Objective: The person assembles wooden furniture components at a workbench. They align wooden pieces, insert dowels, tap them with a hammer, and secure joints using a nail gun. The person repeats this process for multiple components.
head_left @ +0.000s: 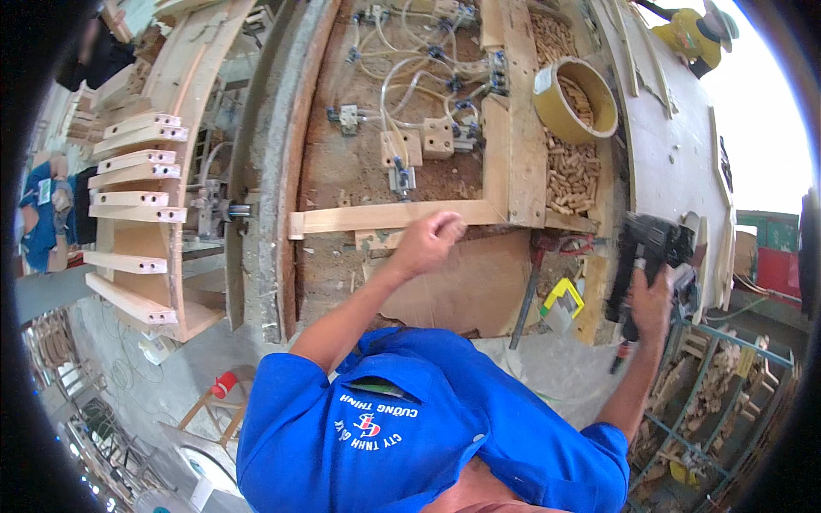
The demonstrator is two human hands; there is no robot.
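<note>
My right hand (652,303) is wrapped round the handle of a black nail gun (646,248), held out at the right by the bench's edge. My left hand (430,243) hovers by the near edge of a pale wooden rail (376,217). Its fingers are curled and slightly blurred; what they hold, if anything, is hidden. The rail meets an upright wooden piece (497,154) in a corner at its right end. Beyond the rail lie pneumatic clamp blocks (438,138) joined by clear tubes.
Wooden dowels (571,178) fill a trough at the right, with a yellow tub (556,107) of more dowels. A hammer (528,286) hangs at the bench front. Drilled wooden pieces (132,215) stand racked at left. Another person (691,38) is at far right.
</note>
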